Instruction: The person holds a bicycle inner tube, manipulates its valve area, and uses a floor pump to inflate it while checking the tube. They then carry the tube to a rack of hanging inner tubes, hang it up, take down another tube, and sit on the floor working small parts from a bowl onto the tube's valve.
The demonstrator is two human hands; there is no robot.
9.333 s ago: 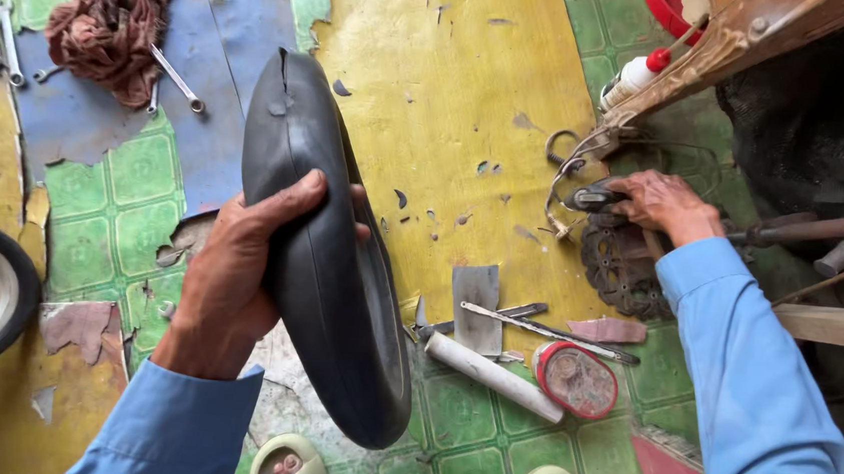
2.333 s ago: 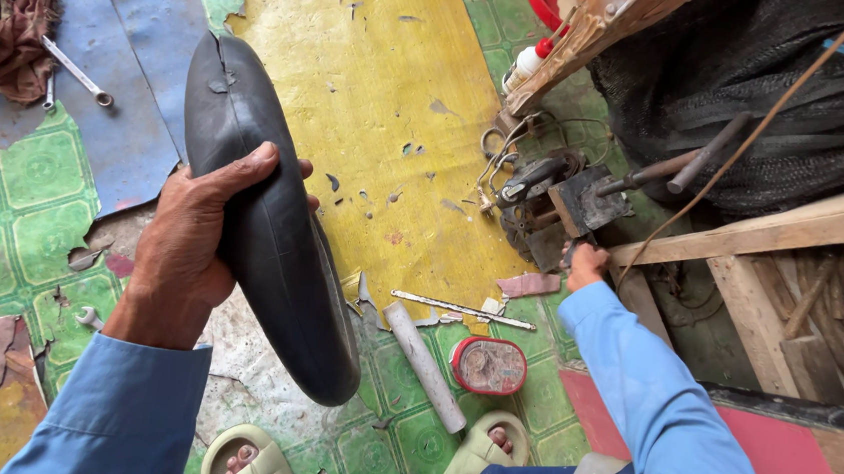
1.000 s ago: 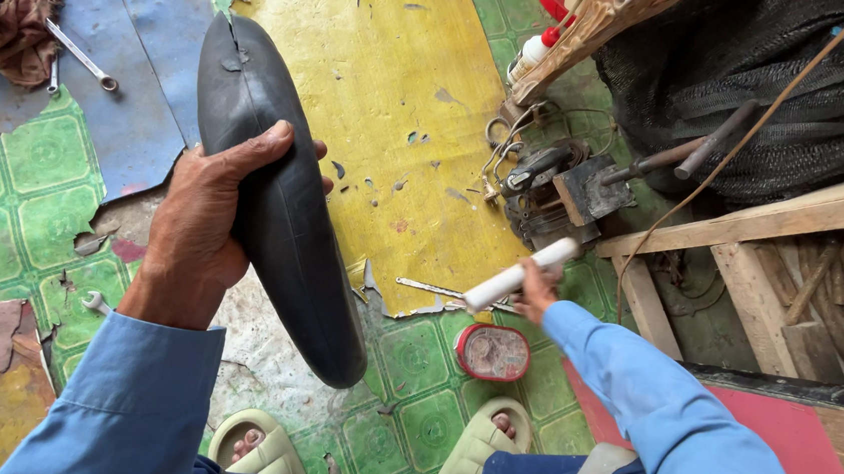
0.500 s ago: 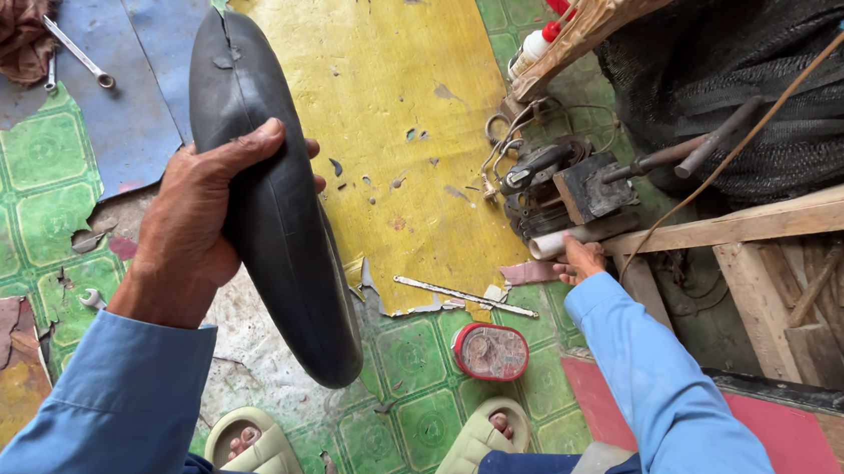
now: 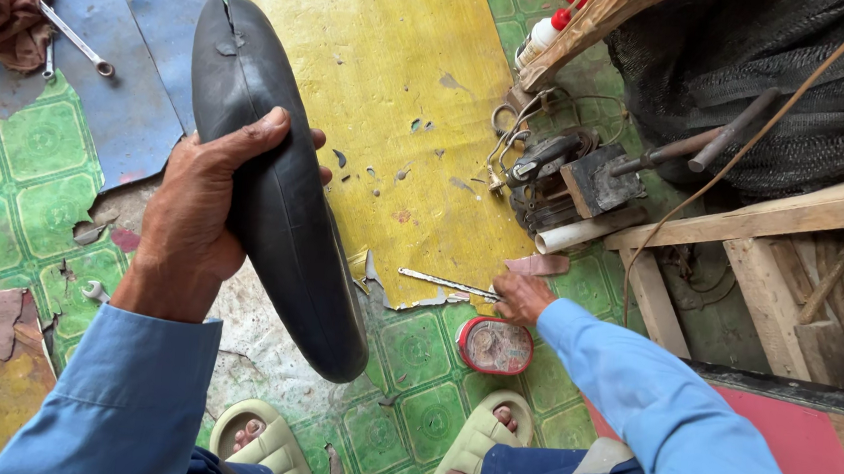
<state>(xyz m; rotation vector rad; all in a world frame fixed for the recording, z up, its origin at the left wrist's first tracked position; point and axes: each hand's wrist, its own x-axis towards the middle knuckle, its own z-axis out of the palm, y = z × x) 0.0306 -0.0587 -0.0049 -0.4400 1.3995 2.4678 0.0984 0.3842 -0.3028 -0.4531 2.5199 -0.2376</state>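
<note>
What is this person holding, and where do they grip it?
The left hand grips a folded black rubber inner tube around its middle. The right hand holds nothing, reaching down by a thin metal file.

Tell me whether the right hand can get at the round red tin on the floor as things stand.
Probably yes. The right hand is down at the floor just above the round red tin, with only bare green tile between them. It looks empty, though its fingers are partly hidden, and nothing covers the tin.

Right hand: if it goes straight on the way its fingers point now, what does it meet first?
The right hand points up and away across the floor. First in that line is the small pinkish patch lying just beyond its fingertips, then the white tube. Depth is hard to judge, so the fingers may already touch the patch.
</note>
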